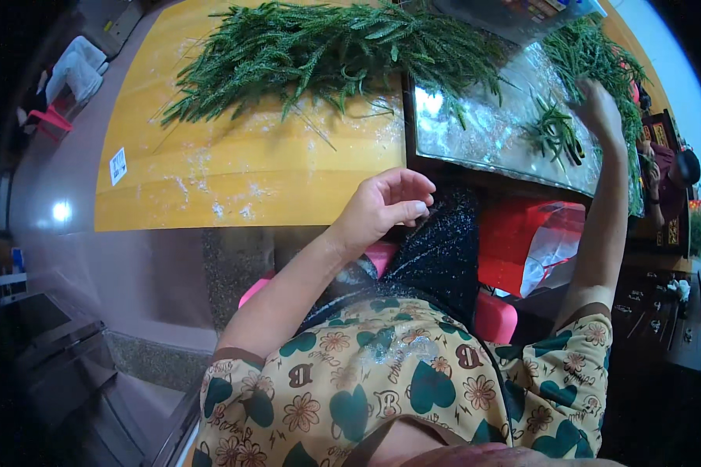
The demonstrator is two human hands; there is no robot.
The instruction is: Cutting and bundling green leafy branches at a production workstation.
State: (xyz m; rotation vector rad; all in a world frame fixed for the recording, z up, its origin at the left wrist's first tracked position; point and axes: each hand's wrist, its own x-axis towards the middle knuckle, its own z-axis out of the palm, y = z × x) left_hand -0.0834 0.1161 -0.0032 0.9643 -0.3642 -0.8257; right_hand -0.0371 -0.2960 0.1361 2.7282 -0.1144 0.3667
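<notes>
My left hand [385, 204] hovers past the front edge of the yellow tabletop, above my lap. Its fingers curl loosely, the thumb stands apart from them, and nothing shows in its grasp. On the right, my right hand [598, 110] reaches to a pile of green artificial sprigs [592, 50]. Its fingertips are blurred against the greenery, so whether they grip a sprig is unclear. Just left of that wrist, a small bunch of green leafy sprigs [553, 134] lies on a shiny, glass-like surface [475, 140]. A large heap of needle-leaved green stems [311, 58] spreads over the far tabletop.
White flecks dot the yellow tabletop [241, 167], which bears a printed label [118, 166]. A translucent bin [514, 19] stands at the far right. A red bag [514, 245] hangs below the table by my right leg. Another person [664, 175] sits at far right.
</notes>
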